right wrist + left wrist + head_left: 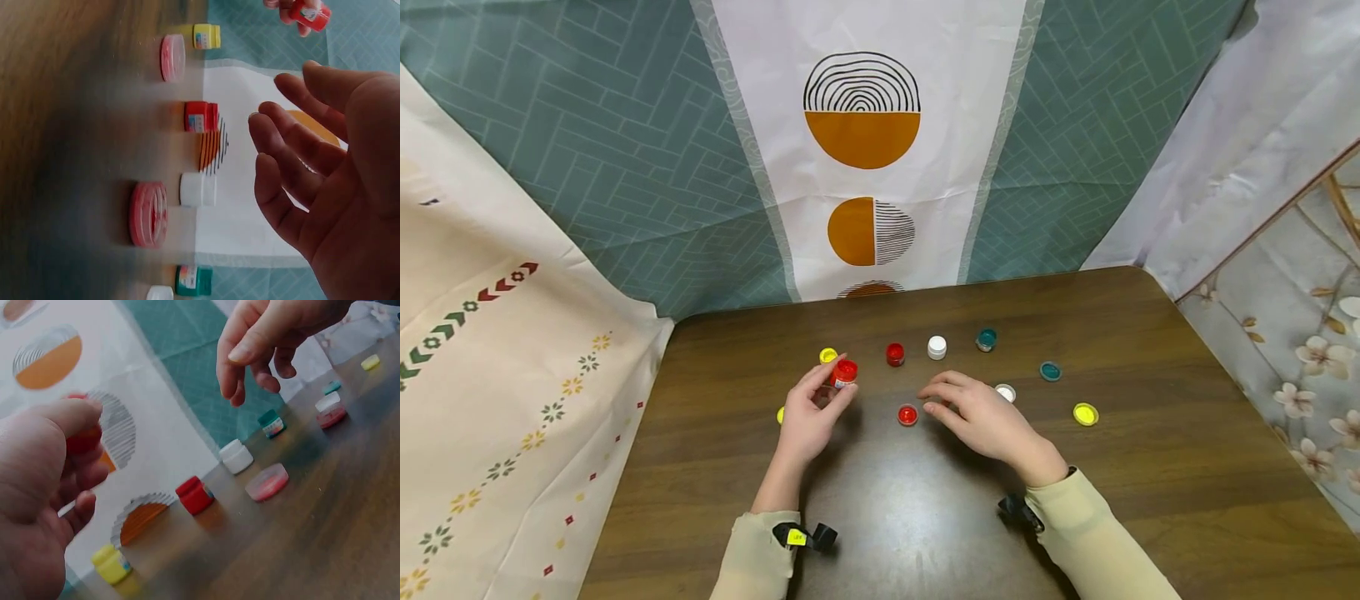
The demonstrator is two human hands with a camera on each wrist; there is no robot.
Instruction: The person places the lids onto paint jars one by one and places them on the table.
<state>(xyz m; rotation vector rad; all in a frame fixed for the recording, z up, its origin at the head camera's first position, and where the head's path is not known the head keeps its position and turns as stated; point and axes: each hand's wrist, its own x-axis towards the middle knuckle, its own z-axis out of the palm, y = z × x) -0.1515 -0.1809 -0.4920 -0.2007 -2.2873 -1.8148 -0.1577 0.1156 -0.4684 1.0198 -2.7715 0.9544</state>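
Clearly, the left grip [811, 417] is pinching a small red jar [846, 372] between thumb and fingers, and this jar is lifted above the bench [917, 517], at about one o'clock from the palm. It is a short cylinder of glossy material, plastic by its look, and it carries a whitish label. The right grip [977, 421] hovers with fingers apart and softly bent, and it pinches nothing. Seen from the lifted jar in the head view, a yellow jar [828, 353] stands near, between ten and eleven o'clock; toward two o'clock stand, one after another, a second red jar [895, 355], a smooth white jar [936, 348] and a teal jar [987, 340]. At four o'clock lies a shallow red disc [907, 415] with a pale rim. The right wrist view shows also a ring-like red disc [136, 215] with a thick rim. From the right palm, a white disc [1006, 392] lies partly hidden between one and two o'clock, a teal disc [1050, 372] at two, and a flat yellow disc [1086, 414] at three. The bench has dark, shiny wood grain; behind it hangs creased teal cloth [647, 142] with brick-like lines.
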